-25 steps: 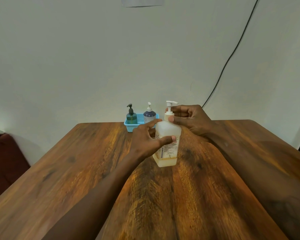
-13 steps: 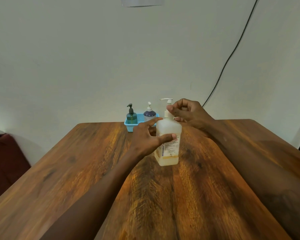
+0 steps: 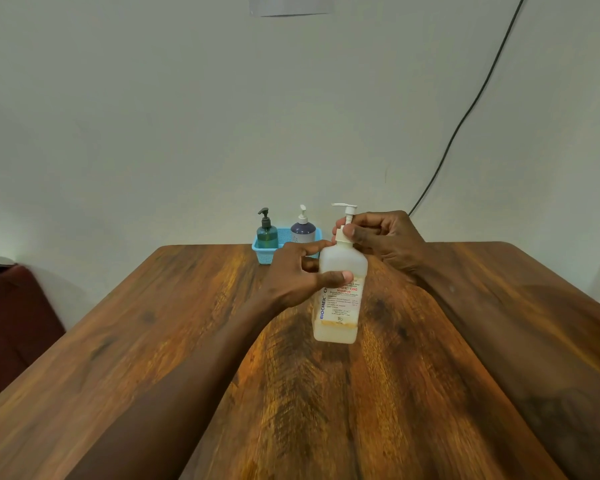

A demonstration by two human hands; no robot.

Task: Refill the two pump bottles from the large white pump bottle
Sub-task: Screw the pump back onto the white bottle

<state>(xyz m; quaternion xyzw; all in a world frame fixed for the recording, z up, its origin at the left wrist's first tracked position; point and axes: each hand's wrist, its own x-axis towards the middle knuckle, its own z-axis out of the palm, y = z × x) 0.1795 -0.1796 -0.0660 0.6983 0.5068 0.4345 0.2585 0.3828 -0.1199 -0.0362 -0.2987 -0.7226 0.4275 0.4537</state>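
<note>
left hand [image 3: 293, 271] gripping big white bottle [image 3: 340, 292], right hand [image 3: 381, 239] pinching its pump [image 3: 344, 220], 2 small bottles [image 3: 284, 228] behind it in blue basket [image 3: 262, 252]

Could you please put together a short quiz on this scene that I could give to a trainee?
1. True or false: the left hand grips the body of the large white pump bottle.
2. Where do the green pump bottle and the dark blue pump bottle stand? A) on a shelf B) in the blue basket C) on the floor
3. Which hand pinches the large bottle's pump?
Key: 1 true; 2 B; 3 the right hand.
</note>
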